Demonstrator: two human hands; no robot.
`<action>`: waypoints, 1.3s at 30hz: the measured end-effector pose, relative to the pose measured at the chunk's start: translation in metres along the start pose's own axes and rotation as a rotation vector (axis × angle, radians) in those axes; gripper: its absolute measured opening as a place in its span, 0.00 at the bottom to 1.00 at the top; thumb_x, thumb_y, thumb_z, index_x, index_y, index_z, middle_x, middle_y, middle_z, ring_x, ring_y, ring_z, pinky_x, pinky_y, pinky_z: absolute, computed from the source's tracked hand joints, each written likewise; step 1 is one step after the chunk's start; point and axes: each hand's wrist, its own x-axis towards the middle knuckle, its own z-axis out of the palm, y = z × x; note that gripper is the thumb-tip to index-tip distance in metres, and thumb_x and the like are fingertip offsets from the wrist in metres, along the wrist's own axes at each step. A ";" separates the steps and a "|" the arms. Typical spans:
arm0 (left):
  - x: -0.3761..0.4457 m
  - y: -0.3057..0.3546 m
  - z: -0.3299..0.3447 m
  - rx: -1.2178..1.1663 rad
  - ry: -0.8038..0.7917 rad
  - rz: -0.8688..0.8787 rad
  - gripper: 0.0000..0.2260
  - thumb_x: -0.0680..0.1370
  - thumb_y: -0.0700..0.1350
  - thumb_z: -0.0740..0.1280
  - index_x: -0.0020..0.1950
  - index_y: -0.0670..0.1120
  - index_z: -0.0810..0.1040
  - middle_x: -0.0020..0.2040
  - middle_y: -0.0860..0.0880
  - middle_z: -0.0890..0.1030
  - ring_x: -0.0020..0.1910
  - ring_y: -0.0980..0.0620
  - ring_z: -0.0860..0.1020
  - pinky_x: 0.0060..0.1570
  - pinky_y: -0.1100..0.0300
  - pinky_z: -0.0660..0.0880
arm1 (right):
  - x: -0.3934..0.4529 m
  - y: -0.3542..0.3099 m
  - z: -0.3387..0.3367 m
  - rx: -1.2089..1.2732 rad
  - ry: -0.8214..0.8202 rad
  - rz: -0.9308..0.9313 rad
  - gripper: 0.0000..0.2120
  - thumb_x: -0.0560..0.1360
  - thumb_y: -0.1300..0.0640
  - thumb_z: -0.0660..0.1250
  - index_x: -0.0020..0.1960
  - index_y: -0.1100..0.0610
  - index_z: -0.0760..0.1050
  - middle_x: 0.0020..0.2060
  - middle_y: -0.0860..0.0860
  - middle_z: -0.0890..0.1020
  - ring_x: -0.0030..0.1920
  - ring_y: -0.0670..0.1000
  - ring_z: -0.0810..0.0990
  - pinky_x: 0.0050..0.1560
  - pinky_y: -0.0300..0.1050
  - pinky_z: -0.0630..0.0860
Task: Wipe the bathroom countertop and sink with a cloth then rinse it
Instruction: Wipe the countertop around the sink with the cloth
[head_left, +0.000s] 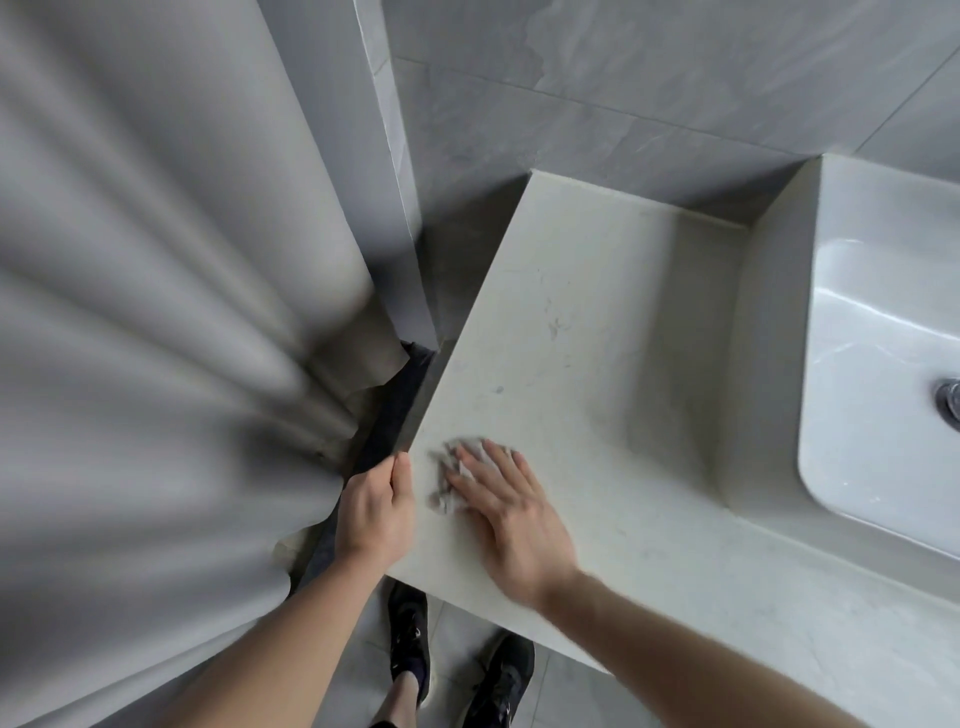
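Pressing cloth (457, 480) flat under right hand (511, 512), fingers straight, at counter (597, 322) left corner. Gripping counter edge with left hand (376, 512). Leaving sink (883, 374) far right, beyond right hand.

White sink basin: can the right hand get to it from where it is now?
Probably yes. The right hand lies flat on the crumpled grey cloth near the left end of the pale stone countertop; only bare countertop lies between it and the white sink basin.

Bench (597, 322): matt pale stone, faintly speckled. Sink (883, 364): glossy white ceramic, metal drain (951, 402). Cloth (457, 480): soft crumpled grey fabric; curtain (130, 312): smooth matt.
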 end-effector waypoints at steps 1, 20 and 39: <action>0.000 -0.001 0.001 0.006 -0.001 0.005 0.21 0.85 0.53 0.52 0.50 0.44 0.82 0.46 0.42 0.85 0.48 0.38 0.80 0.46 0.49 0.76 | -0.024 -0.003 0.000 0.008 -0.010 -0.002 0.33 0.75 0.62 0.61 0.80 0.50 0.66 0.82 0.45 0.60 0.84 0.51 0.51 0.82 0.56 0.52; -0.001 0.000 0.001 0.017 0.015 0.040 0.21 0.84 0.52 0.51 0.52 0.43 0.82 0.48 0.42 0.85 0.50 0.36 0.80 0.46 0.50 0.73 | -0.010 0.102 -0.052 -0.143 0.394 0.636 0.26 0.80 0.55 0.57 0.78 0.47 0.69 0.80 0.48 0.67 0.80 0.58 0.61 0.78 0.65 0.56; -0.003 0.004 -0.002 0.026 -0.008 -0.016 0.19 0.85 0.50 0.53 0.60 0.44 0.82 0.54 0.43 0.86 0.55 0.36 0.80 0.51 0.49 0.75 | 0.017 0.152 -0.073 -0.153 0.421 0.575 0.22 0.84 0.52 0.58 0.77 0.51 0.69 0.79 0.52 0.68 0.79 0.59 0.63 0.79 0.58 0.58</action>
